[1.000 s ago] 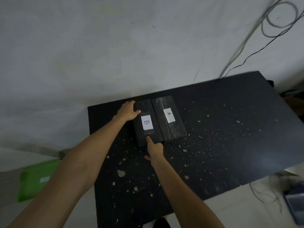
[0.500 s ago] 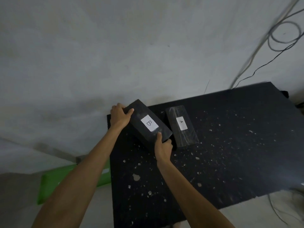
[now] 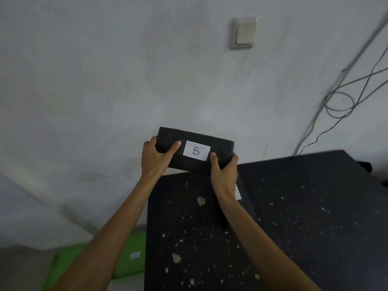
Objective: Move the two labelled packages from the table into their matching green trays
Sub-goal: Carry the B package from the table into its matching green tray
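Both hands were clamped on the black package marked B (image 3: pixel 218 148), one at each end. The left hand (image 3: pixel 156 157) gripped the end at nine o'clock, thumb laid across the front face and the fingers wrapped out of sight behind. The right hand (image 3: pixel 224 171) held the end at three o'clock from below, thumb pressed up against the face just beside the white label (image 3: pixel 196 150), the other fingers curled under the corner. The package was lifted clear of the table, held long side roughly level with a slight downward slope toward three o'clock, its labelled face turned to the camera, against the pale wall (image 3: pixel 105 80).

Below it, from six o'clock out toward three, spread the black table (image 3: pixel 304 217), its top flecked with pale chips and scuffs. Just past the right wrist, toward four o'clock of the package, a sliver of a white label showed on a dark shape lying on the table; too much was hidden by the arm to tell what it was. Down at seven o'clock, beyond the table's left edge and partly covered by the left forearm, lay a green tray (image 3: pixel 130 259) with a small white tag, too blurred to read. On the wall at twelve o'clock sat a light switch (image 3: pixel 243 32), and loose cables (image 3: pixel 340 101) hung and looped at two o'clock.
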`<state>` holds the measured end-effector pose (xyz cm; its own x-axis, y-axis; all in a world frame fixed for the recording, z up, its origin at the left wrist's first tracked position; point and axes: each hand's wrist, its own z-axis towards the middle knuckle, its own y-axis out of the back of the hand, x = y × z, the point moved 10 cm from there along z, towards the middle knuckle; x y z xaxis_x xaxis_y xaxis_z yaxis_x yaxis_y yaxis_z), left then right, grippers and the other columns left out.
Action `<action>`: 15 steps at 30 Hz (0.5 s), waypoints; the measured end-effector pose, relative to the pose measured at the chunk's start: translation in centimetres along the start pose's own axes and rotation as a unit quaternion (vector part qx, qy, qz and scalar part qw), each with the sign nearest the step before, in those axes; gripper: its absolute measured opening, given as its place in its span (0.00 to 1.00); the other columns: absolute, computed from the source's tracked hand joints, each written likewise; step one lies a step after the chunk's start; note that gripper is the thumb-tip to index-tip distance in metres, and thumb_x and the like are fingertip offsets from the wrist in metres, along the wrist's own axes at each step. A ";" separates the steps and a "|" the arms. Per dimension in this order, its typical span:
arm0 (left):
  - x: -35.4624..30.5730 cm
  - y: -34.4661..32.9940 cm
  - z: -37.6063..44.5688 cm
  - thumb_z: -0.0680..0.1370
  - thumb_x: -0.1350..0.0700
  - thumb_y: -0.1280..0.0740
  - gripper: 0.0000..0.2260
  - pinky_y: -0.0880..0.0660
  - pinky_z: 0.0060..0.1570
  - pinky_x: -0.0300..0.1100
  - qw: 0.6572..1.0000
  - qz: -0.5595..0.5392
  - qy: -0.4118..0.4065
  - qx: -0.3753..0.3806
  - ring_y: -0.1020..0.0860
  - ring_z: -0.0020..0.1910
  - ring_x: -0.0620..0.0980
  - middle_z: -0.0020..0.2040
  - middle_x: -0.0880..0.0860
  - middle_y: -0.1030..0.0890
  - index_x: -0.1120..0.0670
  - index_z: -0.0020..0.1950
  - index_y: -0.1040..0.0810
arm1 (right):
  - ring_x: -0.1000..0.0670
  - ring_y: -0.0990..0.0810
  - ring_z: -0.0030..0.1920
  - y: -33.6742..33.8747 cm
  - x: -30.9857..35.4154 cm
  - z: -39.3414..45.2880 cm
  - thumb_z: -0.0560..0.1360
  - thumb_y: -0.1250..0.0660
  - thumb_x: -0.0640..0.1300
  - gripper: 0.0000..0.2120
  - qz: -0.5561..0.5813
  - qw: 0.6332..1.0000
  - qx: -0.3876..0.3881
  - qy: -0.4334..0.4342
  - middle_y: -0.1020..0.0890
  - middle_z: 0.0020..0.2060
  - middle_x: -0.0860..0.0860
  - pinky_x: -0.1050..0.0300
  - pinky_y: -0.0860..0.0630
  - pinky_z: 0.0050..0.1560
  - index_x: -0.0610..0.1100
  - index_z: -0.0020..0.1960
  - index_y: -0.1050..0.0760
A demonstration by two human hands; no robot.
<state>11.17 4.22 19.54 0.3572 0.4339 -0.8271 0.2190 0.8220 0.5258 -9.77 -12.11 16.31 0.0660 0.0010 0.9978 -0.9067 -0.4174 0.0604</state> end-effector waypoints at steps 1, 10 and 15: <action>-1.1 0.6 -0.3 0.66 0.29 0.31 0.34 0.23 0.52 0.44 1.000 -0.018 -0.015 -0.020 0.24 0.54 0.48 0.58 0.50 0.26 0.51 0.63 0.26 | 0.53 0.23 0.61 0.3 1.5 0.2 0.77 0.33 0.53 0.27 -0.003 1.000 0.005 0.016 0.23 0.62 0.53 0.53 0.23 0.61 0.48 0.73 0.36; -9.8 5.7 -2.4 0.67 0.33 0.28 0.34 0.27 0.45 0.23 0.977 -0.168 -0.080 -0.108 0.23 0.53 0.36 0.56 0.43 0.22 0.50 0.66 0.29 | 0.59 0.21 0.56 3.1 12.9 0.6 0.74 0.30 0.56 0.30 -0.016 0.989 0.015 0.144 0.21 0.59 0.55 0.71 0.22 0.45 0.49 0.72 0.34; -12.3 7.6 -3.3 0.66 0.33 0.27 0.36 0.25 0.45 0.27 0.971 -0.173 -0.088 -0.140 0.23 0.53 0.38 0.57 0.43 0.23 0.49 0.67 0.30 | 0.57 0.21 0.56 3.6 15.8 0.0 0.73 0.29 0.59 0.31 -0.017 0.984 0.015 0.175 0.21 0.59 0.56 0.64 0.21 0.50 0.49 0.71 0.34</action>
<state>5.44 6.37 33.04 0.4617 0.0642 -0.8847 0.1076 0.9860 0.1277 -11.98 -13.64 32.29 -0.0561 0.3270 0.9433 -0.8937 -0.4378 0.0986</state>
